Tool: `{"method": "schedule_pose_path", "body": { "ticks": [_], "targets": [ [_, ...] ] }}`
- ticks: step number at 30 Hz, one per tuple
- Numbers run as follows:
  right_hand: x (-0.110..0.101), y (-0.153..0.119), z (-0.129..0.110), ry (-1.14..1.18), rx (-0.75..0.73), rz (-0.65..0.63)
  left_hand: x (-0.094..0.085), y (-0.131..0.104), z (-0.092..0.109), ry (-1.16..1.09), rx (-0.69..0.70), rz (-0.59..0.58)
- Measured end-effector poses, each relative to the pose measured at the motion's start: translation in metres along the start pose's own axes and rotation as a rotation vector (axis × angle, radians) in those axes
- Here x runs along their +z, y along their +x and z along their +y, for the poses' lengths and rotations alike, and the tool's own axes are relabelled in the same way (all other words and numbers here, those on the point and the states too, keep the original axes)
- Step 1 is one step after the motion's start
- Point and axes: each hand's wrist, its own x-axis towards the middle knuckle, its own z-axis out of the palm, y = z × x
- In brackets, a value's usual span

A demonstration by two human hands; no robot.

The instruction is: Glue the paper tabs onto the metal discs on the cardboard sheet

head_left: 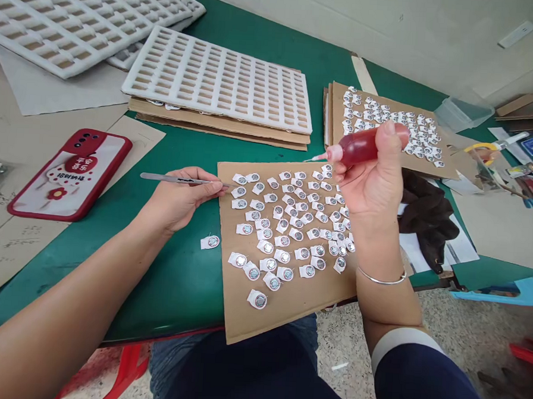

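Tweezers [160, 177] are pinched in my left hand [184, 196], their tips over the left edge of a cardboard sheet [297, 293]. Rows of small round metallic pieces on white tabs lie on that sheet. My right hand [370, 181] is wrapped round a red squeeze bottle [361, 146], raised above the sheet's right side with its thin nozzle pointing left. One tabbed piece [210, 242] lies on the green table, left of the sheet.
A red-cased phone [71, 174] lies at the left. White slotted trays [223, 84] sit behind on cardboard. Another filled cardboard sheet [338, 99], a dark cloth [429, 217], yellow-handled scissors [481, 148] and a clear box [465, 111] are at the right.
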Motion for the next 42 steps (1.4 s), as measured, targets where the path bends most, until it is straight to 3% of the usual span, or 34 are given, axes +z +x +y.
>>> {"method": "schedule_pose_path", "body": {
  "ticks": [3, 7, 10, 14, 18, 23, 33, 42],
  "targets": [
    [0.003, -0.001, 0.017, -0.105, 0.050, 0.027, 0.002, -0.002, -0.002, 0.131, 0.037, 0.012],
    [0.003, -0.005, 0.037, -0.188, 0.063, 0.026, 0.006, -0.010, 0.004, 0.493, 0.141, 0.033],
    [0.006, -0.010, 0.045, -0.228, 0.028, -0.005, 0.009, -0.017, 0.006, 0.675, 0.246, -0.039],
    [0.016, -0.019, 0.053, -0.327, -0.020, -0.009, 0.012, -0.021, -0.004, 0.681, 0.264, -0.258],
    [0.026, -0.028, 0.062, -0.328, -0.015, -0.072, 0.014, -0.022, -0.014, 0.737, 0.356, -0.358],
    [0.032, -0.037, 0.066, -0.407, -0.126, -0.151, 0.014, -0.020, -0.018, 0.786, 0.432, -0.378],
    [0.032, -0.045, 0.062, -0.513, -0.250, -0.188, 0.017, -0.020, -0.023, 0.781, 0.506, -0.334],
    [0.035, -0.045, 0.062, -0.532, -0.265, -0.198, 0.017, -0.020, -0.023, 0.758, 0.443, -0.342]
  ]
}}
